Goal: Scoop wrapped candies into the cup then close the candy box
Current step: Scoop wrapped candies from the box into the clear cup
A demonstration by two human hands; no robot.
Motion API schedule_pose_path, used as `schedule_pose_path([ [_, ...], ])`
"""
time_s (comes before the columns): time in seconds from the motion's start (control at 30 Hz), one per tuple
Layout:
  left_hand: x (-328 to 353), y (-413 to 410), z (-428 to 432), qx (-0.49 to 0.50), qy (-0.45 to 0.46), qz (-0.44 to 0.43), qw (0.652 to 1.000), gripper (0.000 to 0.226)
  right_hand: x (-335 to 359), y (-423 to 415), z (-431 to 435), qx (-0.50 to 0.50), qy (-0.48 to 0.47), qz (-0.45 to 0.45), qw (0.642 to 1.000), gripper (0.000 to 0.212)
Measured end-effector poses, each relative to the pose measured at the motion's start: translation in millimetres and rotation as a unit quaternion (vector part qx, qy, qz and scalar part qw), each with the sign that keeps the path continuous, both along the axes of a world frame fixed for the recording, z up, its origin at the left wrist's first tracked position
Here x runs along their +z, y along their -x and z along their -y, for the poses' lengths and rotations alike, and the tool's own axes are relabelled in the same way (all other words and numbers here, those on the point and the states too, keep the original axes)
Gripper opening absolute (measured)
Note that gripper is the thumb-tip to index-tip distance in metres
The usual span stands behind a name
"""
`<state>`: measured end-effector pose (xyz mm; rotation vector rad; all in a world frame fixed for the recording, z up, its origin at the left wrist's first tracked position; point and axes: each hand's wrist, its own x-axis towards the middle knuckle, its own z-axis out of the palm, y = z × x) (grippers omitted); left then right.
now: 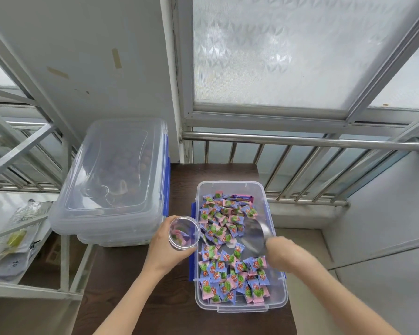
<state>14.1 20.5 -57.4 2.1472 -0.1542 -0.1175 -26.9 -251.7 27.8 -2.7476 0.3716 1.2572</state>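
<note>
An open clear candy box (279, 296) with blue latches sits on the dark table, holding several pink, blue and green wrapped candies (218, 221). My left hand (163, 247) grips a clear plastic cup (184, 232) just left of the box; a few candies lie in the cup. My right hand (284, 253), blurred, holds a metal scoop (254, 234) whose blade is down inside the box among the candies.
A larger closed clear box (111, 175) with a blue latch stands on the table's left, on top of what looks like another lid. A metal rack (22, 146) with bags sits at far left. A steel railing (300, 140) and window lie behind the table (136, 298).
</note>
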Motion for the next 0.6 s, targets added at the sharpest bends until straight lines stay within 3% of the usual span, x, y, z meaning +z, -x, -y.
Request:
schedule_pose_path([
  [0.1,-7,7,0,0.023,0.001,-0.002,1.000,0.072,-69,20,-13,-0.063,0.016,0.004,0.998,0.026],
  [0.2,-10,8,4,0.036,0.004,-0.006,0.999,0.074,-102,25,-23,-0.181,-0.041,0.073,0.980,0.031],
  [0.4,-14,-2,5,0.028,0.004,-0.022,0.999,0.076,-143,-2,-58,-0.189,-0.100,0.079,0.974,0.055],
  [0.5,-19,-6,4,0.019,0.000,-0.026,0.999,0.078,-152,-15,-78,-0.187,-0.136,0.115,0.966,0.046],
  [0.6,-23,-9,3,0.017,-0.003,-0.028,0.999,0.079,-157,-30,-89,-0.189,-0.190,0.119,0.956,0.023],
])
